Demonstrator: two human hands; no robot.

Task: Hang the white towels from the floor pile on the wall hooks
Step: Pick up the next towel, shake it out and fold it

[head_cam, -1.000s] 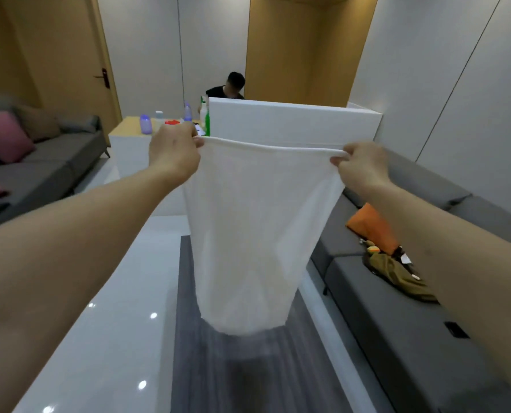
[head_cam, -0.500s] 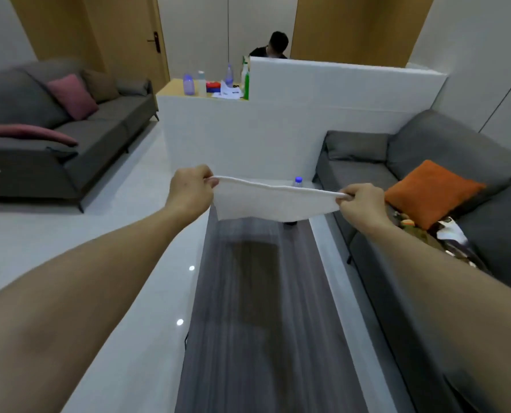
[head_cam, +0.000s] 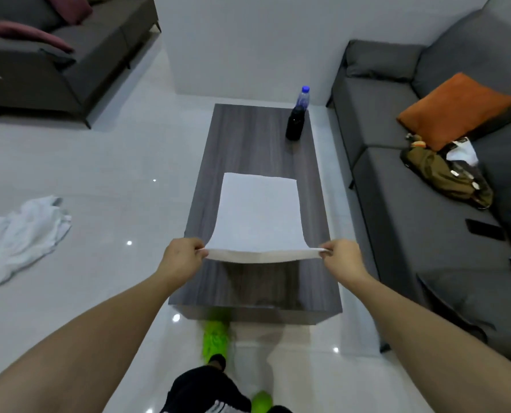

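A white towel (head_cam: 258,216) is held by its near edge, one corner pinched in the left hand (head_cam: 182,257) and the other in the right hand (head_cam: 342,259), fingers curled onto the cloth. The near edge is stretched between the hands; the far part lies flat on the coffee table (head_cam: 248,129). It is judged light, soft and limp, best taken at the corners. More towels (head_cam: 22,234) lie crumpled on the floor at the left.
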